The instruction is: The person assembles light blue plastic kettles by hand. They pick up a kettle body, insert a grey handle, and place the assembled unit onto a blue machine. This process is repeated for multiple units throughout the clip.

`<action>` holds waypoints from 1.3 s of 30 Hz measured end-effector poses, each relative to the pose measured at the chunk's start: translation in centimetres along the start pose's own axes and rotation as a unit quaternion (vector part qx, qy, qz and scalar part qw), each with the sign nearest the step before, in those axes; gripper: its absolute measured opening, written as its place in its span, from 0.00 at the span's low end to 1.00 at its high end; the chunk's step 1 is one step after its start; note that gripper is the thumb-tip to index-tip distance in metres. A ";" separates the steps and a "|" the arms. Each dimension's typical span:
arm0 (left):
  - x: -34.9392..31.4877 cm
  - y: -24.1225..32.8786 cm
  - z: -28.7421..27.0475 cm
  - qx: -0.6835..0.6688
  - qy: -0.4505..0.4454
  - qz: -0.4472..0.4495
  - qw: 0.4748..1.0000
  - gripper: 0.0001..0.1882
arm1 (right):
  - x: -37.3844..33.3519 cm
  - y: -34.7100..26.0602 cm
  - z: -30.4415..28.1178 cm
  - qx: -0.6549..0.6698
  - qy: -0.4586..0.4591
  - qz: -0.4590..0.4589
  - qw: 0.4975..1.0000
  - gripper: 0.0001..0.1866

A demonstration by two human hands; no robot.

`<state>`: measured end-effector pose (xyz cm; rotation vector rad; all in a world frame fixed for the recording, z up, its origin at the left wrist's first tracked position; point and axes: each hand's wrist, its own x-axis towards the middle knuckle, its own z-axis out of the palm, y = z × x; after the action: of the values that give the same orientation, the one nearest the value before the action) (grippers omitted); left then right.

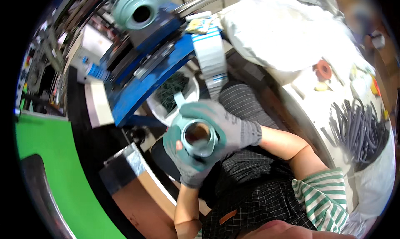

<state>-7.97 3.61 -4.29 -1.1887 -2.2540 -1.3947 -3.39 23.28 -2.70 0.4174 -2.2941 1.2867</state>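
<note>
Both my hands wear grey gloves with teal-coated palms and fingers. Between them is a hollow teal cylindrical part (201,148), its round mouth turned up towards me and its inside dark brownish. My left hand (178,159) wraps the part's near left side, with a bare bit of thumb or fingertip showing by the rim. Around the far and right side closes my right hand (227,128). A small pale teal tab (179,98) sticks out beyond the right hand's fingers; whether it belongs to the part I cannot tell.
Beyond my hands a white bucket (196,87) holds dark green strips. A blue workbench (129,99) carries a teal round machine piece (125,12). White sacking (266,30) and a bundle of dark grey tubes (354,128) lie right; a cardboard box (143,197) stands lower left.
</note>
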 end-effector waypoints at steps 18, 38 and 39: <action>-7.3 1.1 2.3 0.022 -0.109 0.030 0.993 0.49 | -2.9 8.7 -24.2 -0.527 0.071 0.311 0.788 0.13; -3.6 2.2 -0.4 0.207 -0.072 0.139 0.966 0.35 | -1.5 -3.9 -5.3 -0.229 -0.143 -0.125 0.955 0.12; -4.0 1.7 -0.6 0.200 -0.043 0.133 0.970 0.25 | -1.6 -3.5 -4.8 -0.238 -0.143 -0.157 0.948 0.14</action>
<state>-4.28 1.46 -5.20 -1.3601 -2.1890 -0.7579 0.90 25.69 1.09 0.7935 -2.5370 0.5179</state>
